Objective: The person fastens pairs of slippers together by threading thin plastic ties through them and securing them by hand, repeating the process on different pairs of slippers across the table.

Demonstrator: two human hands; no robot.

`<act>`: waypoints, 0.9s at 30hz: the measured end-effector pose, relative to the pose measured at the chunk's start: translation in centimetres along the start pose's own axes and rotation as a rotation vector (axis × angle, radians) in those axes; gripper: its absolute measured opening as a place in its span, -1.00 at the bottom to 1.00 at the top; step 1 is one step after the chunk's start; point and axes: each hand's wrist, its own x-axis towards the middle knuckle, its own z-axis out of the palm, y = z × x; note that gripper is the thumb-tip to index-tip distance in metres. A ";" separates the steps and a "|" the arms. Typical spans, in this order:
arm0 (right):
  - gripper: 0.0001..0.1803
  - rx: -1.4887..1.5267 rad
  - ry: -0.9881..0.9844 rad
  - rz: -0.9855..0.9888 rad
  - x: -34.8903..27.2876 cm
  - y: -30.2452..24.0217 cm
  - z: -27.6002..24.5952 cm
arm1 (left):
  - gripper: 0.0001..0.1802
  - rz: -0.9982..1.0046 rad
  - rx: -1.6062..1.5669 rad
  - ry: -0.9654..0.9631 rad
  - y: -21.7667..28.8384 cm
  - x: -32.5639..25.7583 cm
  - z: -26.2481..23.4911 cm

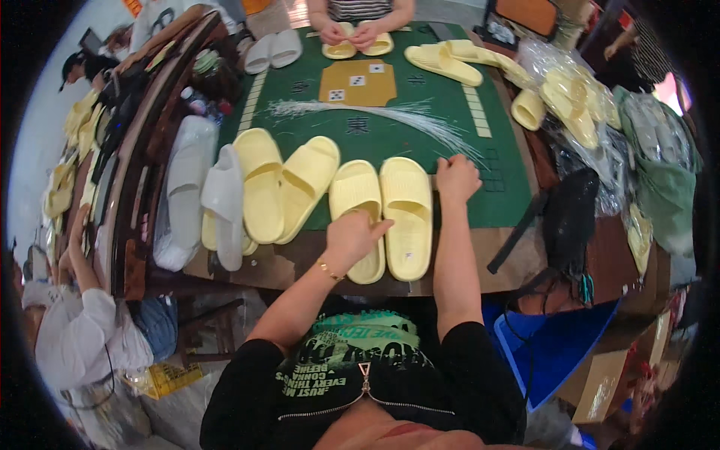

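Note:
Two pale yellow slippers stand side by side at the table's near edge, toes pointing away from me. Into the opening of the left slipper (355,184) reaches my left hand (354,238), its fingers partly hidden under the strap and its thumb against the right slipper (407,217). My right hand (458,178) rests on the green mat just right of that slipper, fingers curled. Anything held in it is hidden. Beyond both hands lies a fanned bundle of thin whitish strands (405,118).
More yellow slippers (262,180) and grey-white slippers (223,199) lie to the left. Across the green table (300,124), another person's hands (349,34) handle yellow slippers. Yellow slippers (450,60) and plastic-wrapped ones (570,105) are at the right, near a black bag (570,214).

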 end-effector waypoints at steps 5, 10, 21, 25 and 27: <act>-0.79 -0.060 -0.114 -0.010 0.1 1.2 -0.9 | -0.55 -0.013 -0.134 0.083 1.0 1.1 1.1; -0.78 -0.003 -0.091 -0.030 -0.6 2.1 0.5 | -0.70 0.070 -0.098 0.229 0.8 0.0 -0.2; -0.74 0.008 -0.072 -0.043 0.5 2.1 1.0 | -0.72 -0.004 -0.015 0.354 -5.1 -1.4 -18.7; -0.79 0.074 -0.056 -0.023 0.1 1.8 0.6 | -0.73 -0.146 0.176 0.487 -10.3 -1.1 -23.6; -0.83 0.086 -0.086 -0.009 0.1 1.8 0.4 | -0.72 -0.228 0.268 0.520 -13.8 -0.5 -24.7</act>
